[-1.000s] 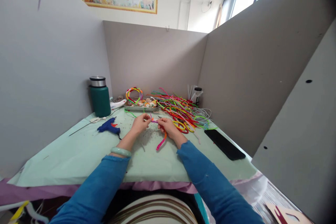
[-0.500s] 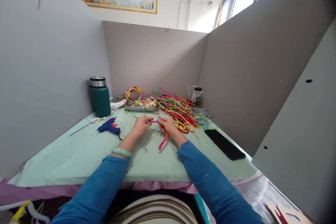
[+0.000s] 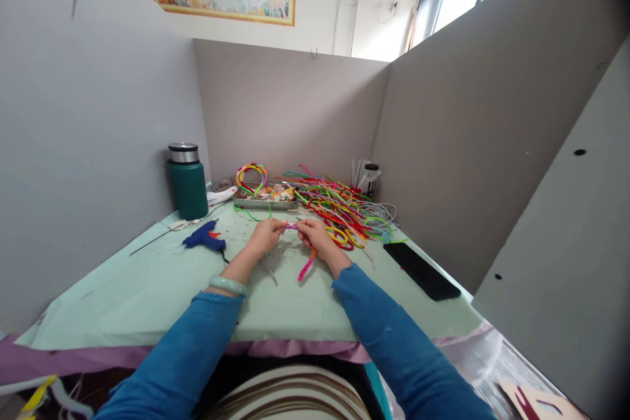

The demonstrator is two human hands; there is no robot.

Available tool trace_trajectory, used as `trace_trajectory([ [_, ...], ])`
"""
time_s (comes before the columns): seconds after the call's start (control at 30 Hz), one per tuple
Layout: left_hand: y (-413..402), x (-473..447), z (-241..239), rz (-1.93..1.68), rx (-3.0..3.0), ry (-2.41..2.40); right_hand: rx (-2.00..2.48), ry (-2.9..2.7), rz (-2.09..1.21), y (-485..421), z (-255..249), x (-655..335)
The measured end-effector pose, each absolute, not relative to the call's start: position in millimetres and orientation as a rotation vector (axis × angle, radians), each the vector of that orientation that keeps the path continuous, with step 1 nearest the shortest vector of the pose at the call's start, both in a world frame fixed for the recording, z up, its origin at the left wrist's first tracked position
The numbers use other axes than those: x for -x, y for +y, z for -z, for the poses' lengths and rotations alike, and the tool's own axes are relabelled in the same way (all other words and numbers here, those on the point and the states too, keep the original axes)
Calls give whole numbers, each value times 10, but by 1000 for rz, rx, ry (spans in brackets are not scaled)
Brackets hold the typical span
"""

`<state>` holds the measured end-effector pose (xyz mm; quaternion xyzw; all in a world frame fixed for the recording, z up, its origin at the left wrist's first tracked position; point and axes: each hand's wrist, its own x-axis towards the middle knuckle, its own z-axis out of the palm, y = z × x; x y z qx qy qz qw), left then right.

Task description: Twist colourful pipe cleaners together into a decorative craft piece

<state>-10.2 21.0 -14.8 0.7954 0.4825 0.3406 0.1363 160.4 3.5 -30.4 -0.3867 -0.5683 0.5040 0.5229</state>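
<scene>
Between my two hands a fuzzy pipe cleaner (image 3: 308, 267) in pink, purple and orange is stretched over the middle of the table. My left hand (image 3: 267, 235) pinches its purple end with fingers closed. My right hand (image 3: 315, 236) grips it a short way to the right, and the orange and pink tail hangs down below that palm. A thin grey wire-like piece (image 3: 270, 272) pokes out below my left hand. Just behind my right hand lie coiled yellow and red pipe cleaners (image 3: 344, 237).
A blue glue gun (image 3: 204, 236) and green bottle (image 3: 188, 182) stand left. Behind are a metal tray (image 3: 263, 204) of small pieces, a multicoloured ring (image 3: 251, 178) and a heap of pipe cleaners (image 3: 335, 203). A black phone-like slab (image 3: 420, 270) lies right. Grey panels (image 3: 295, 111) enclose the table.
Both hands stay nearly in place, with small finger shifts. A bit of orange now shows at the purple part between the fingertips, and the hanging tail has swung slightly right.
</scene>
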Motion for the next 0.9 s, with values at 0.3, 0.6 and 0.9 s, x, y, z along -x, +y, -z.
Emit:
trace_trajectory([
  [0.3,197,83,147,-1066,-1792,1162,919,-1371,-1199,43,313,-1607],
  [0.6,156,65,138,-1014,-1742,1117,931,-1346,-1214,42,304,-1606],
  [0.9,157,101,138,-1026,-2234,1476,922,-1348,-1217,75,324,-1606],
])
